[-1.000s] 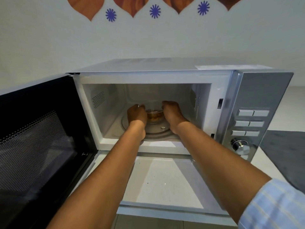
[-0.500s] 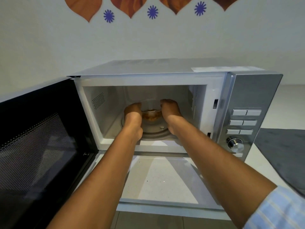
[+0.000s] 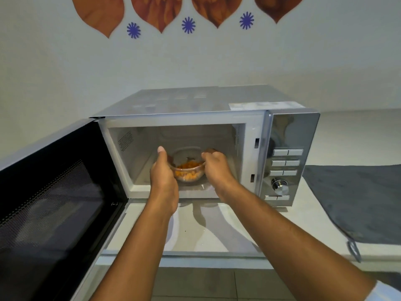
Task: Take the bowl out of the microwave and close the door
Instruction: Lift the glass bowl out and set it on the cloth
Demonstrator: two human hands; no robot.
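A clear glass bowl (image 3: 188, 168) with orange food in it is held between both my hands at the front of the cavity of the silver microwave (image 3: 290, 135). My left hand (image 3: 162, 170) grips the bowl's left side, thumb up. On the bowl's right rim, my right hand (image 3: 217, 168) is clasped. The bowl looks lifted a little off the cavity floor. The black-windowed microwave door (image 3: 50, 200) stands wide open to the left.
The microwave sits on a pale counter (image 3: 208, 233) against a white wall. A grey cloth (image 3: 355, 200) lies on the counter to the right. The control panel with buttons and a knob (image 3: 280, 185) is on the microwave's right side.
Both hands have pulled the bowl from the middle of the turntable toward the cavity's front opening. The camera has moved back and up.
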